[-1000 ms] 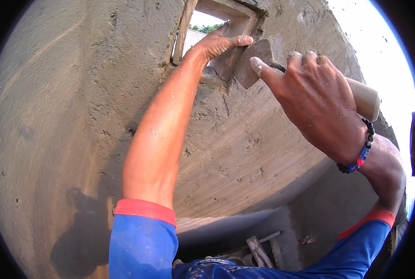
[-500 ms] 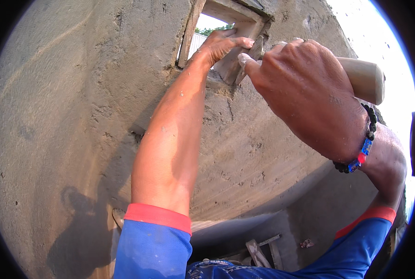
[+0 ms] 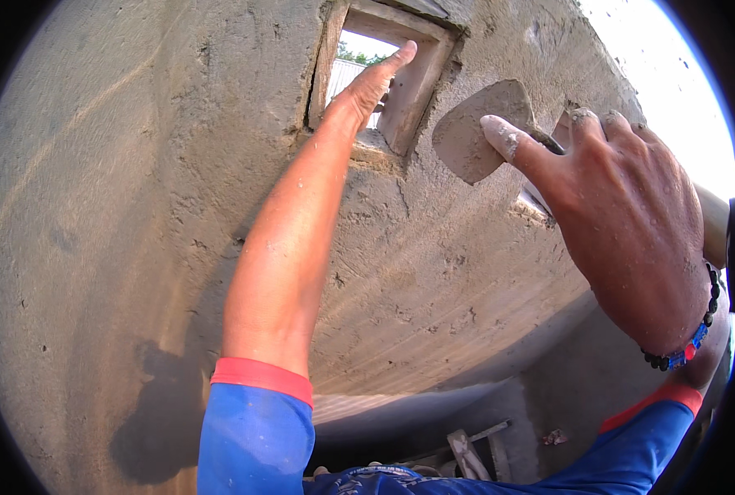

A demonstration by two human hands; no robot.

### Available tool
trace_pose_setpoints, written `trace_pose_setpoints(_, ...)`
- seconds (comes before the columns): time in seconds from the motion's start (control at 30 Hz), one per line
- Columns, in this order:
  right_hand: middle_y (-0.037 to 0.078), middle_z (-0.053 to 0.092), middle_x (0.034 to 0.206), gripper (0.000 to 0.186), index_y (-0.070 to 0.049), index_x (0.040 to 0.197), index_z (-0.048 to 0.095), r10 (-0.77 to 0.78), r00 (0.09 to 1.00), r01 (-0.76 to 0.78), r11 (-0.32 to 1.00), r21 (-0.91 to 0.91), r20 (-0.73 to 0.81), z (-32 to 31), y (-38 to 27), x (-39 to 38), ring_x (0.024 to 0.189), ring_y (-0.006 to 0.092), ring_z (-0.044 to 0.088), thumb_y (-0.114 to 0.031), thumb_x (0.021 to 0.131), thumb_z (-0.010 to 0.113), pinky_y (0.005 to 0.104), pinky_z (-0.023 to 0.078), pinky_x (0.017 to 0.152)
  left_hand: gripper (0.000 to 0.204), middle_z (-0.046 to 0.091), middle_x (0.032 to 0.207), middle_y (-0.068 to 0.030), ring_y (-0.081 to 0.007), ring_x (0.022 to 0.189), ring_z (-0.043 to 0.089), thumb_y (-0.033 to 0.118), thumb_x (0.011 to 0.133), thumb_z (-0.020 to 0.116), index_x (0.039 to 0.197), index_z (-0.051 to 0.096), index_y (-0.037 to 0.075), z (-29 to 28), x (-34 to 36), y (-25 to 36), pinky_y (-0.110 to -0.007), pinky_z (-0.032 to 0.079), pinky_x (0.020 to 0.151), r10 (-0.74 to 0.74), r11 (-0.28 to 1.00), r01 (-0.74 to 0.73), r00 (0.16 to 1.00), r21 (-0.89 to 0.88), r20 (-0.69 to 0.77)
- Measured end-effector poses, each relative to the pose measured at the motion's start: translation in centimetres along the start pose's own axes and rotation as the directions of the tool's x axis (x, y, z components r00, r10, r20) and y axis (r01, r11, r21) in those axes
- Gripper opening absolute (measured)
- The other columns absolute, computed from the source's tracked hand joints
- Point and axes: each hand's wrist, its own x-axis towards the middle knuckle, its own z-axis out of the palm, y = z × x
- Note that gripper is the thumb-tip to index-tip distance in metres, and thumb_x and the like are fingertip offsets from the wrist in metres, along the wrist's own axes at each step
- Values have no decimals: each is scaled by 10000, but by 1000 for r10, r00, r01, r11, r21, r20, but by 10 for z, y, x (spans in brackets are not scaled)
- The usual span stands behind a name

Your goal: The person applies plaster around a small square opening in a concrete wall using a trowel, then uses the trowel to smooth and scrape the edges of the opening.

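My left hand (image 3: 373, 85) reaches into a small square window opening, its thumb stretched up beside the right-hand inner side of the frame (image 3: 421, 87). Its other fingers show only partly behind the thumb, apart from one another, and nothing is seen in them. My right hand (image 3: 623, 219) is wrapped round the handle of a pointed trowel (image 3: 481, 132), with the thumb towards the blade. Grey mortar smears the blade, which is held in front of the wall to the right of the frame. Part of the light wooden handle sticks out behind the hand.
Rough plaster covers the wall (image 3: 417, 272) around the frame, and another wall (image 3: 70, 206) rises at the left. Part of a second opening (image 3: 535, 202) shows behind my right hand. Pieces of wood (image 3: 470, 454) lie low down near my body. Bright sky fills the upper right.
My right hand has drawn the trowel away from the frame's lower right corner, to the right, and its blade now faces me. My left thumb has come off the frame's edge and points up.
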Motion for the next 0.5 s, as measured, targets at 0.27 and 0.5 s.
trace_pose_setpoints(0.27,78,496,803,744,-344,1464,468,34,997,-40,996,83,73,25,10,-67,805,218,573,34,851,655,411,496,734,770,363,1526,-265,-359,1457,299,561,1030,252,1466,368,-63,19,27,-16,-413,231,1183,-359,933,361,924,-7,-134)
trace_pose_setpoints(0.5,86,487,831,779,-350,1474,458,-32,993,-3,954,300,110,43,9,-78,794,239,552,54,830,627,412,476,747,677,557,1148,-205,-313,965,593,552,1027,304,1237,536,-48,9,35,-12,-466,508,818,-441,895,443,896,51,-49)
